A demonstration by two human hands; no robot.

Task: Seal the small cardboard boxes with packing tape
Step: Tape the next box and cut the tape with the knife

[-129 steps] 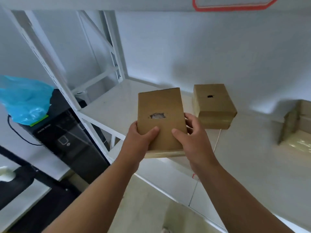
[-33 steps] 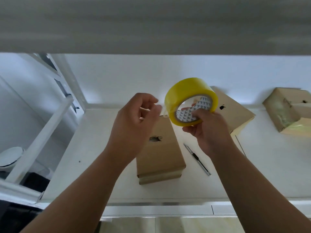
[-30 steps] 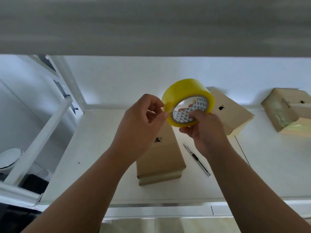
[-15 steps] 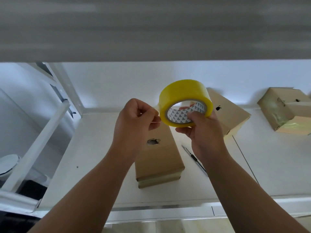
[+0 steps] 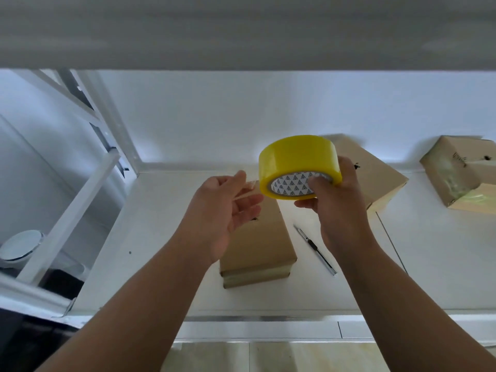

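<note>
- Above the white shelf (image 5: pixel 161 237), the right hand (image 5: pixel 338 208) grips a yellow packing tape roll (image 5: pixel 298 157), its thumb tucked into the patterned core and its fingers wrapped over the outer band.
- Just left of the roll, the left hand (image 5: pixel 220 213) is half open, thumb and forefinger pinching the tape end (image 5: pixel 248 190), a short clear strip; blur softens the fingertips.
- Below both hands a small cardboard box (image 5: pixel 257 248) lies flat on the shelf, with a utility knife (image 5: pixel 314 248) just to its right.
- Farther back stand a second box (image 5: pixel 375 173) and a third box (image 5: pixel 456 170).
</note>
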